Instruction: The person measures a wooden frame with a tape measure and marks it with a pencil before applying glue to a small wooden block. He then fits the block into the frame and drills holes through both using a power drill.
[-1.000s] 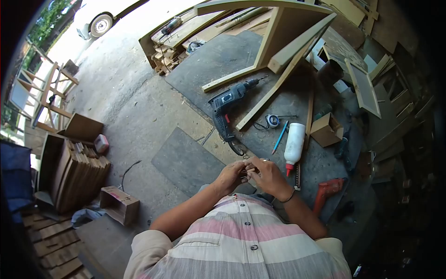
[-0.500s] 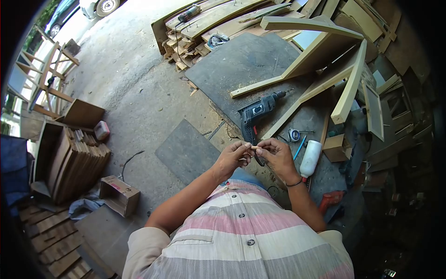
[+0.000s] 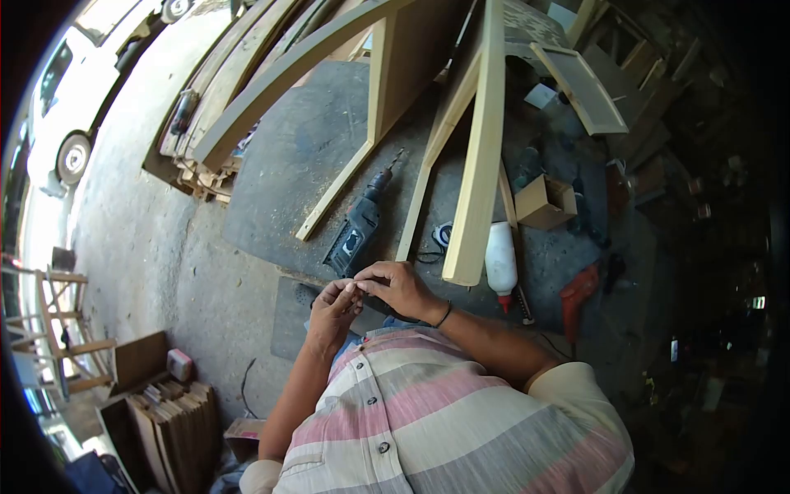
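Observation:
My left hand (image 3: 333, 309) and my right hand (image 3: 397, 288) meet fingertip to fingertip in front of my shirt. Both are pinched on something small that their fingers mostly hide. Just beyond them a dark power drill (image 3: 360, 226) lies on the dark board (image 3: 280, 173), its bit pointing away. A wooden frame with pale legs (image 3: 476, 198) rises over the board to the right of the drill. Beside the frame lie a tape measure (image 3: 443, 235) and a white bottle with a red cap (image 3: 500, 259).
A small cardboard box (image 3: 545, 202) and a red tool (image 3: 579, 298) are at the right. Curved boards (image 3: 239, 74) are stacked at the upper left. Cut wooden pieces (image 3: 177, 428) stand at the lower left. A white vehicle (image 3: 90, 107) is at the far left.
The view has swung to the right, so the frame looms nearer and the drill appears further left. My hands remain together; the light wooden piece between them is now mostly hidden.

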